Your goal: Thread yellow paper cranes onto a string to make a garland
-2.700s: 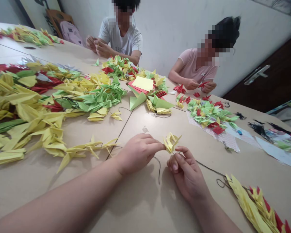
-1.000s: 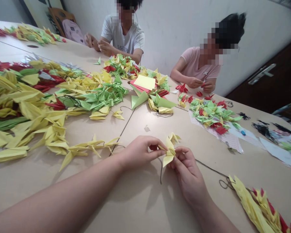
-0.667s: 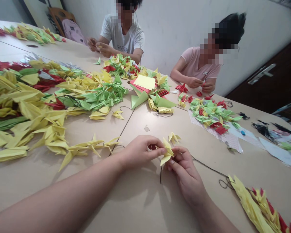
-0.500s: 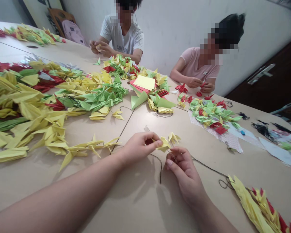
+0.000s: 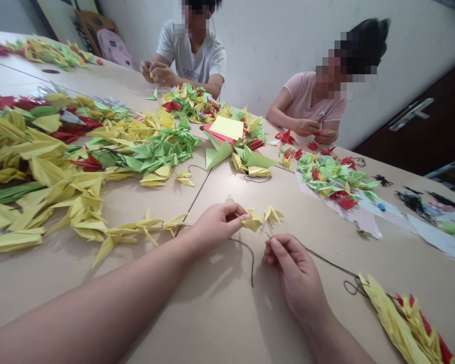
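My left hand [image 5: 222, 222] pinches a yellow folded paper crane [image 5: 252, 221] between thumb and fingertips, just above the table. From the crane's right side a thin needle-like piece [image 5: 264, 233] reaches to my right hand [image 5: 291, 262], whose thumb and forefinger are closed on its end. Another yellow paper crane [image 5: 273, 215] lies just beyond, apart from both hands. A loose dark cord [image 5: 251, 258] curves over the table between my hands. More dark cord [image 5: 329, 260] runs behind my right hand to a string of yellow and red cranes [image 5: 396, 318] at lower right.
A large heap of strung paper cranes [image 5: 60, 156] covers the left side. Square paper sheets [image 5: 226, 128] lie mid-table, and green and red cranes [image 5: 328, 174] sit at right near black cord bundles [image 5: 413, 205]. Two people [image 5: 193, 55] sit across the table [image 5: 197, 313], handling folded paper.
My right hand has shifted slightly right, away from the crane, and its fingers have closed into a pinch. My left hand still holds the crane in nearly the same place.
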`<action>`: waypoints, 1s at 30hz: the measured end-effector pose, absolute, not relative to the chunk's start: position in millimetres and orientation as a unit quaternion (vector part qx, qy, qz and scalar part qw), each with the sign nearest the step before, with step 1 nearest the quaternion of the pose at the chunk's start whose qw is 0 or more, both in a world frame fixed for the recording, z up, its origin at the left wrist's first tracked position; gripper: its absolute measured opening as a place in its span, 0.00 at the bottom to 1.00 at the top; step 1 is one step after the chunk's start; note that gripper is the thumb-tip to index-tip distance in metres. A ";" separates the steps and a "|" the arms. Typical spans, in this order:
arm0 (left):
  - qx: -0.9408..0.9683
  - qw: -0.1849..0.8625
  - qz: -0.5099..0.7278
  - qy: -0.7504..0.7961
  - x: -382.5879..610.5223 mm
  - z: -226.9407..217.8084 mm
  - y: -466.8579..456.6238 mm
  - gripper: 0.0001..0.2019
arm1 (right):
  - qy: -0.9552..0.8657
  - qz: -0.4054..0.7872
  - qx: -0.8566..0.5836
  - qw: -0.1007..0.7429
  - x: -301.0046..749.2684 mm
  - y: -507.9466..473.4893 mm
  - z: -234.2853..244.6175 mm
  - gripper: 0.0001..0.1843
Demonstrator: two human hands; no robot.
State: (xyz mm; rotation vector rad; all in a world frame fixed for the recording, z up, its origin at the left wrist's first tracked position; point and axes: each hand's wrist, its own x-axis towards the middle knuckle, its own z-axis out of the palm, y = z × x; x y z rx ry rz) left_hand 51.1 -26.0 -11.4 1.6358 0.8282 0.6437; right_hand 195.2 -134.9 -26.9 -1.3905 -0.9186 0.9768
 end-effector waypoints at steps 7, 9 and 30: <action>0.688 0.584 0.266 0.339 50.8 -12.8 -25.5 0.14 | -0.396 0.421 -0.590 0.564 195.4 -135.8 -27.1 0.08; 0.682 0.595 0.259 0.337 50.2 -11.4 -25.7 0.15 | -0.399 0.424 -0.586 0.563 195.5 -135.9 -27.3 0.08; 0.716 0.570 0.238 0.324 49.8 -8.5 -26.8 0.13 | -0.435 0.412 -0.605 0.525 196.3 -134.8 -26.2 0.09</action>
